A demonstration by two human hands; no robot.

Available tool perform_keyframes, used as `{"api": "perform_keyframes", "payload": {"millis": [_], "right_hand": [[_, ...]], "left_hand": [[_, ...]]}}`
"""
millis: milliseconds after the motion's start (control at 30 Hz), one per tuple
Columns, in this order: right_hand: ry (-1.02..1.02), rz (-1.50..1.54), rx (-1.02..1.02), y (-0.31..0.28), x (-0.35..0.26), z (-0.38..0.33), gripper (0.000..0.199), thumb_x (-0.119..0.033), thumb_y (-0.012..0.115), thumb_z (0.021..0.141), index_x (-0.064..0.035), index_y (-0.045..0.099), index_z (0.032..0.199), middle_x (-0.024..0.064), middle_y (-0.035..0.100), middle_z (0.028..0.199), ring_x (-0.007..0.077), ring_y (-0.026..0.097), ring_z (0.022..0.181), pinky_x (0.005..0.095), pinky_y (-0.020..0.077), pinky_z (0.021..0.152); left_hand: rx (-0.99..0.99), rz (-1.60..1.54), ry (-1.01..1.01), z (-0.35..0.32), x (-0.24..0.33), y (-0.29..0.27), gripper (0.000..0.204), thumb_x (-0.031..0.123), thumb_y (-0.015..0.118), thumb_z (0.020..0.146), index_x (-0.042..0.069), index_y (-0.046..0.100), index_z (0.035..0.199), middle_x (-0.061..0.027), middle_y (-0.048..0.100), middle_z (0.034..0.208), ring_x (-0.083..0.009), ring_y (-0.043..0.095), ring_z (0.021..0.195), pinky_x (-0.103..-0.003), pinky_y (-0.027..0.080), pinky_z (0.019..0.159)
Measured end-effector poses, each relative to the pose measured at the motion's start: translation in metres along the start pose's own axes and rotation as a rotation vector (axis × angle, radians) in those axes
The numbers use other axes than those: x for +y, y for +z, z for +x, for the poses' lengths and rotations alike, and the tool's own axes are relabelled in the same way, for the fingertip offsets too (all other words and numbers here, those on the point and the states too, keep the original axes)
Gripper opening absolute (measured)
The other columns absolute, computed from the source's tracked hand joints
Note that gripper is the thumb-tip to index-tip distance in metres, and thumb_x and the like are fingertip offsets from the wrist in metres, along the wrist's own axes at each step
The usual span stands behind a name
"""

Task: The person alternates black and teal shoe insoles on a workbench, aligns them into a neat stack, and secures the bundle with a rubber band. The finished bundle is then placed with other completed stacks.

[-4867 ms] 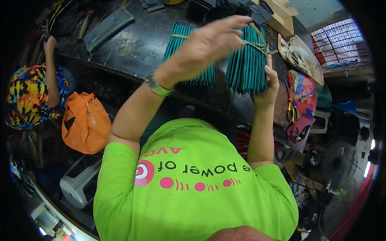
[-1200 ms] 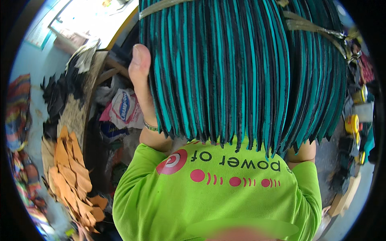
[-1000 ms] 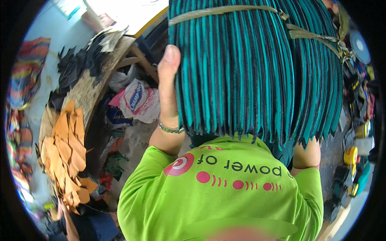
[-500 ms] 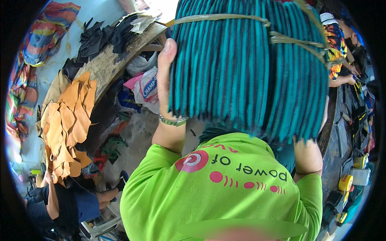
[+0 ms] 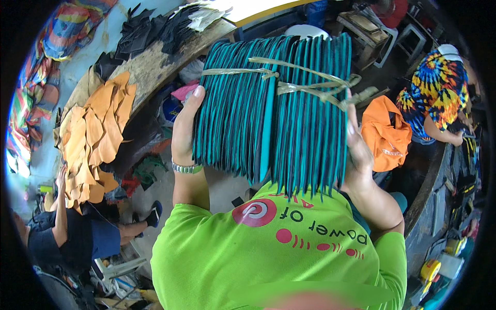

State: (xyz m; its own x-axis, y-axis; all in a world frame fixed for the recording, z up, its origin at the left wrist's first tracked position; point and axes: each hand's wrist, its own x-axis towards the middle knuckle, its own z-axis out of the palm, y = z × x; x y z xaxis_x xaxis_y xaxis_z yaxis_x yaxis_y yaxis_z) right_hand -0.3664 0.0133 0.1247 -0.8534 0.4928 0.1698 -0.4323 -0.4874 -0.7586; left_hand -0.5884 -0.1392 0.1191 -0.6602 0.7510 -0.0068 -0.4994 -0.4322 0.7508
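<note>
Between my two hands I carry a thick bundle of teal-and-black flat pieces (image 5: pixel 232 113), stacked on edge like pages. Pale straps (image 5: pixel 310 85) with knots are tied across its top, splitting it into two side-by-side blocks. My left hand (image 5: pixel 187 124) presses the bundle's left end, thumb up along the side, a metal watch (image 5: pixel 185 168) on its wrist. My right hand (image 5: pixel 359 150) grips the right end, its fingers partly hidden behind the pieces. The bundle hangs in front of my green shirt (image 5: pixel 279 253), above the floor.
At left, a curved worktable (image 5: pixel 150 88) bears tan leather-like pieces (image 5: pixel 98 134) and black scraps (image 5: pixel 144 31). A person in dark clothes (image 5: pixel 77 232) is beside it. Right, another person in a colourful shirt (image 5: pixel 439 88) works by a cluttered bench (image 5: pixel 426 194). An orange bag (image 5: pixel 385 132) hangs nearby.
The bundle has come down and left, farther from the camera, with both hands still on it. More of the room at the far right now shows, including the orange bag.
</note>
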Motion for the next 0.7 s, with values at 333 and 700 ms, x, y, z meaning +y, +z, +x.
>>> {"api": "perform_keyframes", "payload": {"millis": [333,700], "right_hand": [[0.119,-0.105,-0.087,0.0,0.027,0.1,0.075,-0.026,0.052,0.103,-0.0086,0.011,0.163,0.0151,0.037,0.159,0.0241,0.042,0.143,0.0376,0.0317,0.119],[0.406,-0.027,-0.46,0.072,0.172,0.351,0.059,-0.023,0.049,0.107,-0.0166,0.026,0.16,0.0051,0.054,0.146,0.02,0.056,0.13,0.045,0.0454,0.11]], "left_hand": [[0.298,0.001,0.168,0.02,0.02,-0.047,0.038,0.026,0.064,0.1,-0.005,0.065,0.122,-0.0153,0.072,0.117,-0.0198,0.073,0.095,-0.032,0.059,0.086],[0.495,0.046,0.445,0.126,0.108,-0.241,0.045,0.029,0.067,0.097,-0.007,0.062,0.123,-0.0173,0.072,0.113,-0.0246,0.074,0.094,-0.035,0.061,0.081]]}}
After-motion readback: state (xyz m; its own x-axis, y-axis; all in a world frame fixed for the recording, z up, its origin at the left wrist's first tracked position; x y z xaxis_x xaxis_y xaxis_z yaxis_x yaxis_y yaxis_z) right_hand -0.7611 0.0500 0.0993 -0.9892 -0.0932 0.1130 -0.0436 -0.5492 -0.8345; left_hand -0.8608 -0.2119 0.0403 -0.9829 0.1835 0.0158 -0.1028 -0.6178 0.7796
